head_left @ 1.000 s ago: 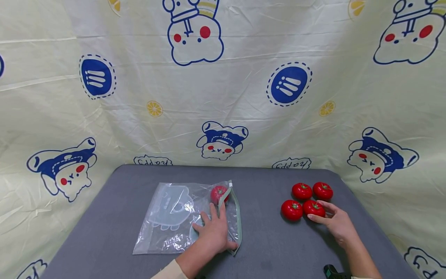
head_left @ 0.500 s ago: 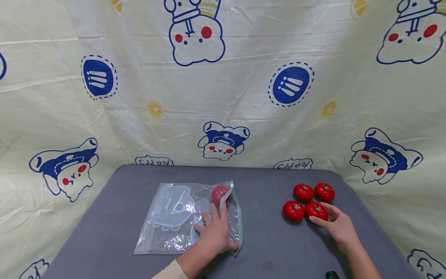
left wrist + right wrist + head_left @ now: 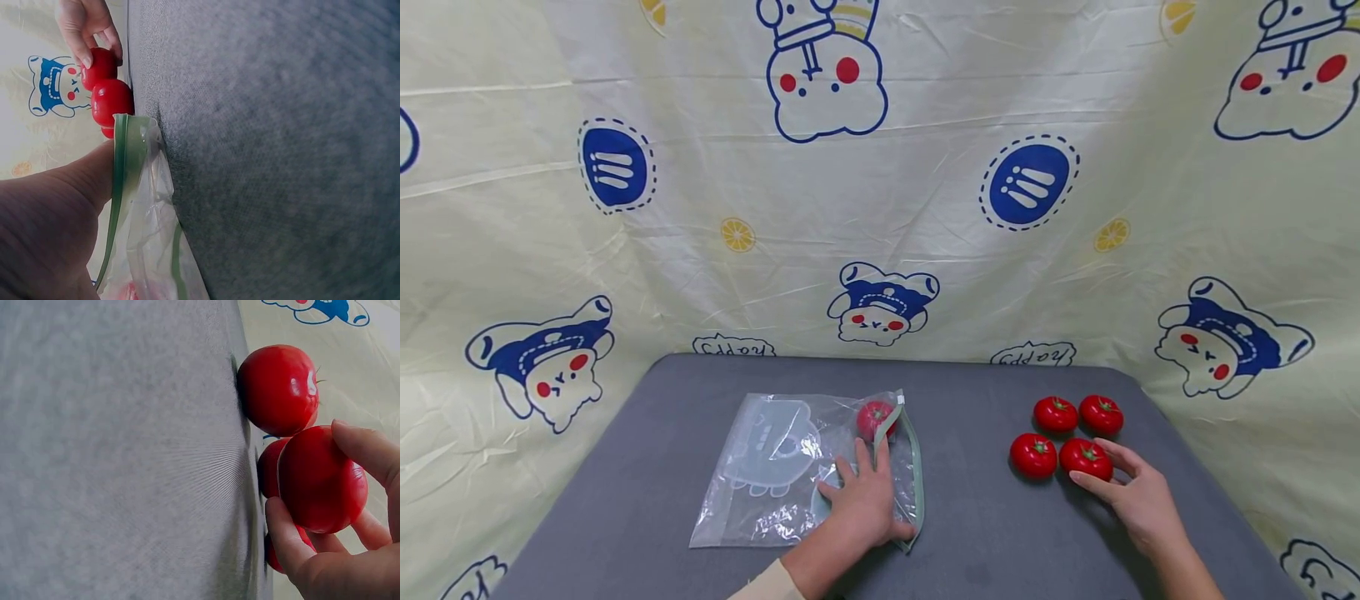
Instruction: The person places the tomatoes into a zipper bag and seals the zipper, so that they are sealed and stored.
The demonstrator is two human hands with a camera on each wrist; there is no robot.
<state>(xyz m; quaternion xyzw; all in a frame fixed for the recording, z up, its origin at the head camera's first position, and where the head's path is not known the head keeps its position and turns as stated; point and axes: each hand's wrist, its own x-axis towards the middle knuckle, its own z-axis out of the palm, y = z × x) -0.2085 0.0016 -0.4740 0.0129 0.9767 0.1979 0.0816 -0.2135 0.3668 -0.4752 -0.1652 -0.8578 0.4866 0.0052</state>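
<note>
Pale cloth with blue cartoon prints (image 3: 940,187) hangs behind the grey, fabric-covered bench (image 3: 647,500). From the head view, we judge that the first danger lies with the thin transparent plastic bag (image 3: 767,517) and its green sealing edge (image 3: 918,487): the bag lies rather flat, so anything pushed at its mouth could fold the film or make it slide. One round red tomato (image 3: 872,417) shows through the film near this edge, and it could roll out if the edge were lifted quickly. The left hand (image 3: 861,502) rests on the bag with straight, spread fingers, its forearm coming from below; if it pressed too lightly, the bag could shift. Well apart, the right hand (image 3: 1142,497) holds a glossy red tomato with a green stem (image 3: 1085,460) between thumb and fingers, reaching from the lower right. Three other red tomatoes (image 3: 1033,457) lie grouped close by.

From the left wrist view, we see the left hand beside the green sealing edge, but its fingertips are hidden from us.

From the right wrist view, the fingers of the right hand curl around the held tomato from two opposite sides. Its skin looks smooth, so we think that a weak pinch could slip. We cannot tell whether it touches its neighbours; a knock could set one rolling.
</note>
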